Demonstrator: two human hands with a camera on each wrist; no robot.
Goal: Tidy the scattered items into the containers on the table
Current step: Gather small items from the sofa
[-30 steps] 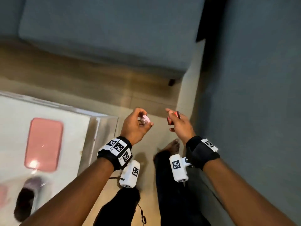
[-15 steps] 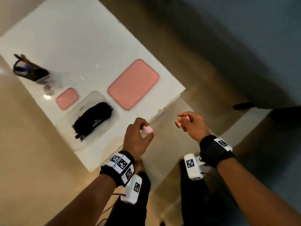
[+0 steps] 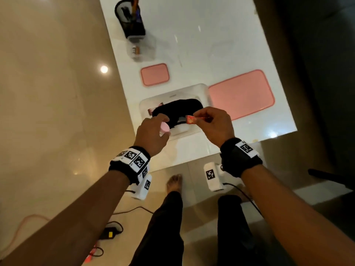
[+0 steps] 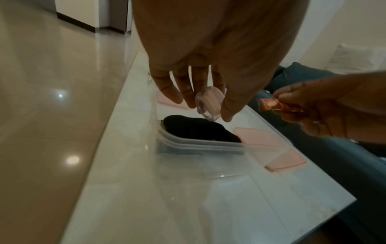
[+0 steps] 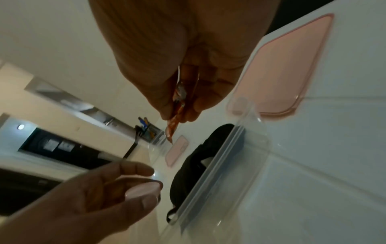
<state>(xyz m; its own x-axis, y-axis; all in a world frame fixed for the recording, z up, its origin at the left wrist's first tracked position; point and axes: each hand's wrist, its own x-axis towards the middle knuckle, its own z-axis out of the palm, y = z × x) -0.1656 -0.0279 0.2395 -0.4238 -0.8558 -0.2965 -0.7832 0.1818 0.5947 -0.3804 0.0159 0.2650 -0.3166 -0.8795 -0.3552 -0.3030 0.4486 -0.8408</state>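
Both hands have swung from over the floor to above the clear plastic container (image 3: 204,93): left hand (image 3: 152,134) grips a small round pink-lidded jar (image 3: 165,127), right hand (image 3: 215,127) pinches an orange foil sachet (image 3: 190,119). Dropping them in looks imminent.

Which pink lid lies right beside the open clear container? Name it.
The large pink lid, touching the clear container's right side; the small pink lid sits apart, farther up the table.
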